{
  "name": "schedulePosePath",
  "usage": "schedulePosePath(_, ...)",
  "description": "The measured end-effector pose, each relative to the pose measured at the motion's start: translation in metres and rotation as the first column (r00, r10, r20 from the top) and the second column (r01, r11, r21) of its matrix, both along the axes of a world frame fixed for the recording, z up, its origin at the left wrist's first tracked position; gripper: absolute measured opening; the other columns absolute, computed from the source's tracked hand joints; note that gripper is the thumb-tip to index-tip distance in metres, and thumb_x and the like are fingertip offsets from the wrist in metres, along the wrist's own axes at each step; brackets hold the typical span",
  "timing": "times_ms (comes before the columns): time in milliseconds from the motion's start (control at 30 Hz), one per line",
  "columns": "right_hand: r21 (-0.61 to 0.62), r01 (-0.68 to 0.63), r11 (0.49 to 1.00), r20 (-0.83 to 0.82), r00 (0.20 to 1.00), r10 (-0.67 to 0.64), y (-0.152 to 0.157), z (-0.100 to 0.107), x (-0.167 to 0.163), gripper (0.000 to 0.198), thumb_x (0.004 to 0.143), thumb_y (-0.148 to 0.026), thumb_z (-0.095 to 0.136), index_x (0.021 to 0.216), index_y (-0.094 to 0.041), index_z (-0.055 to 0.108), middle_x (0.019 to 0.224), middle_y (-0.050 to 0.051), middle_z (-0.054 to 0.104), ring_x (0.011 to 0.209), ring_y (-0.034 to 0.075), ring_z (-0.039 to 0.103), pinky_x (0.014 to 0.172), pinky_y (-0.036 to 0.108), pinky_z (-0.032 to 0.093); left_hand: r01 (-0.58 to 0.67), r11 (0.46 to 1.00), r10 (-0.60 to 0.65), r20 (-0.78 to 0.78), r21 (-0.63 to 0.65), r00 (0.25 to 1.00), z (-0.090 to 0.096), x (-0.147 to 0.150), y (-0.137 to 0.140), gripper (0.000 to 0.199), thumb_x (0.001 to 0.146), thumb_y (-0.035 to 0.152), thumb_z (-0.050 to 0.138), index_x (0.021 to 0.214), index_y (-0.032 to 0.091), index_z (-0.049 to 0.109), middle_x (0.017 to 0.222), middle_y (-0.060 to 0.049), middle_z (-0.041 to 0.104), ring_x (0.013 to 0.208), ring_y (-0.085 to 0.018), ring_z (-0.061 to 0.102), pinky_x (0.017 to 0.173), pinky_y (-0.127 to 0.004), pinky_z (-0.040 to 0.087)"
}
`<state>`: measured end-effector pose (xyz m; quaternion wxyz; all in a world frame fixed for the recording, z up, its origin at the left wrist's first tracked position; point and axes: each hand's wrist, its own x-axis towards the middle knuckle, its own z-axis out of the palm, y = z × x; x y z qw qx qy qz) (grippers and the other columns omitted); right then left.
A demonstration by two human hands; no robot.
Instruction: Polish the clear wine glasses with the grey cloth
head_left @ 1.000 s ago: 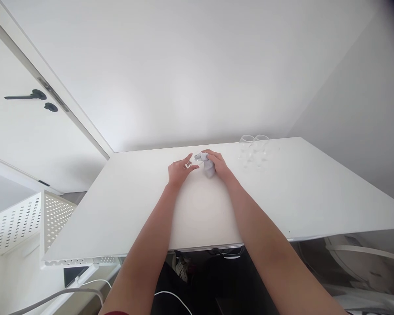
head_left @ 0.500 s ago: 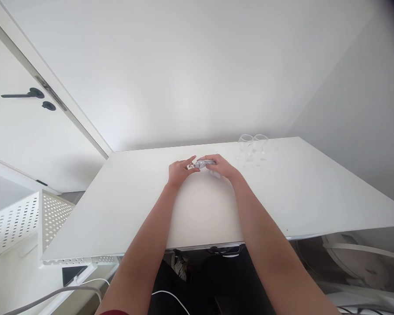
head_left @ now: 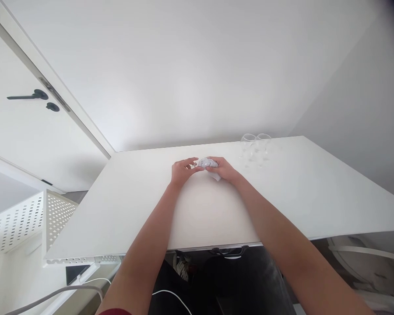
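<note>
My left hand (head_left: 183,171) is curled, with its thumb and fingers around a small clear object that looks like part of a drinking glass (head_left: 192,166). Fingers of my right hand (head_left: 223,168) close on a crumpled whitish cloth (head_left: 207,163), pressed up against the clear piece. A flap of the cloth hangs below my right hand. Both hands meet just above the white tabletop (head_left: 210,210). Most of the clear object is hidden by fingers and cloth.
Several clear stemmed glasses (head_left: 256,146) stand at the back right of the table, by the wall. To the left are a door with a black handle (head_left: 28,95) and a white perforated panel (head_left: 57,214). A white cable (head_left: 172,295) hangs below the front edge.
The cloth now bunches higher and covers more of the clear object between my hands. My right elbow has swung outward to the right. The view has shifted slightly.
</note>
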<state>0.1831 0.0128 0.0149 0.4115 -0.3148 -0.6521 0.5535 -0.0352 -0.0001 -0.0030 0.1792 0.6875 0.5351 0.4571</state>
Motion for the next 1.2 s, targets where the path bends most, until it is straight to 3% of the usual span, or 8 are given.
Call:
schedulePosePath(167, -0.233, 0.119, 0.965, -0.24, 0.955, -0.175, 0.009, -0.008, -0.017, 0.05, 0.07, -0.057, 0.087, 0.099, -0.02, 0.071, 0.082, 0.004, 0.062, 0.06, 0.013, 0.047, 0.048, 0.028, 0.04, -0.011, 0.977, 0.0, 0.053, 0.212, 0.999, 0.004, 0.001, 0.001, 0.02, 0.09, 0.041, 0.072, 0.102, 0.024, 0.073, 0.101, -0.005, 0.072, 0.079, -0.013, 0.064, 0.073, -0.028, 0.052)
schedulePosePath(300, -0.321, 0.075, 0.944, -0.312, 0.933, -0.18, 0.012, -0.011, -0.016, 0.045, 0.078, -0.061, 0.081, 0.092, -0.021, 0.069, 0.081, 0.002, 0.06, 0.054, 0.009, 0.036, 0.045, 0.026, 0.034, 0.006, 0.975, -0.012, 0.027, 0.221, 1.0, 0.006, 0.001, 0.001, 0.017, 0.094, 0.04, 0.065, 0.094, 0.022, 0.063, 0.101, -0.006, 0.061, 0.077, -0.013, 0.057, 0.066, -0.026, 0.047)
schedulePosePath(400, -0.241, 0.058, 0.969, -0.237, 0.965, -0.116, 0.014, -0.014, -0.01, 0.045, 0.079, -0.061, 0.08, 0.102, -0.024, 0.071, 0.082, 0.001, 0.063, 0.056, 0.011, 0.044, 0.048, 0.026, 0.038, -0.064, 0.98, 0.044, 0.112, 0.188, 0.993, 0.006, -0.002, 0.001, 0.025, 0.104, 0.04, 0.047, 0.086, 0.022, 0.051, 0.083, -0.003, 0.054, 0.071, -0.013, 0.049, 0.063, -0.026, 0.04)
schedulePosePath(600, 0.145, 0.047, 0.988, -0.001, 0.999, -0.047, 0.015, -0.016, -0.006, 0.046, 0.069, -0.048, 0.089, 0.107, -0.023, 0.078, 0.108, 0.006, 0.073, 0.1, 0.026, 0.065, 0.083, 0.038, 0.053, -0.191, 0.981, 0.173, 0.319, 0.026, 0.932, 0.004, -0.006, 0.006, 0.035, 0.105, 0.048, 0.038, 0.08, 0.023, 0.041, 0.068, 0.001, 0.043, 0.059, -0.013, 0.037, 0.056, -0.027, 0.033)
schedulePosePath(733, -0.038, 0.107, 0.994, -0.086, 0.99, -0.11, 0.015, -0.012, -0.007, 0.049, 0.076, -0.058, 0.082, 0.108, -0.021, 0.076, 0.08, 0.003, 0.066, 0.062, 0.016, 0.055, 0.055, 0.032, 0.048, -0.129, 0.991, 0.111, 0.283, 0.047, 0.953, 0.007, -0.003, 0.004, 0.03, 0.101, 0.045, 0.048, 0.08, 0.023, 0.043, 0.071, 0.002, 0.043, 0.059, -0.012, 0.036, 0.056, -0.027, 0.033)
schedulePosePath(833, -0.181, 0.113, 0.977, -0.184, 0.972, -0.146, 0.016, -0.011, -0.007, 0.055, 0.079, -0.066, 0.077, 0.107, -0.019, 0.075, 0.071, 0.002, 0.06, 0.053, 0.012, 0.044, 0.046, 0.029, 0.042, -0.062, 0.995, 0.043, 0.229, 0.074, 0.972, 0.009, -0.001, 0.0, 0.027, 0.099, 0.04, 0.052, 0.08, 0.023, 0.042, 0.069, 0.002, 0.039, 0.059, -0.012, 0.033, 0.056, -0.028, 0.031)
schedulePosePath(1067, 0.033, 0.006, 0.999, -0.081, 0.997, -0.003, 0.014, -0.013, -0.004, 0.049, 0.069, -0.048, 0.089, 0.108, -0.02, 0.078, 0.101, 0.005, 0.071, 0.081, 0.018, 0.06, 0.069, 0.031, 0.049, -0.183, 0.983, 0.166, 0.356, 0.014, 0.92, 0.004, -0.004, 0.006, 0.033, 0.1, 0.034, 0.047, 0.071, 0.023, 0.035, 0.064, 0.002, 0.035, 0.059, -0.013, 0.034, 0.054, -0.028, 0.03)
schedulePosePath(1200, 0.005, 0.031, 1.0, -0.06, 0.998, -0.03, 0.013, -0.01, -0.005, 0.052, 0.074, -0.056, 0.084, 0.111, -0.021, 0.076, 0.089, 0.004, 0.068, 0.071, 0.017, 0.057, 0.059, 0.03, 0.047, -0.178, 0.984, 0.163, 0.344, 0.013, 0.925, 0.008, -0.004, 0.004, 0.032, 0.1, 0.036, 0.046, 0.072, 0.023, 0.036, 0.065, 0.002, 0.036, 0.06, -0.013, 0.035, 0.054, -0.028, 0.031)
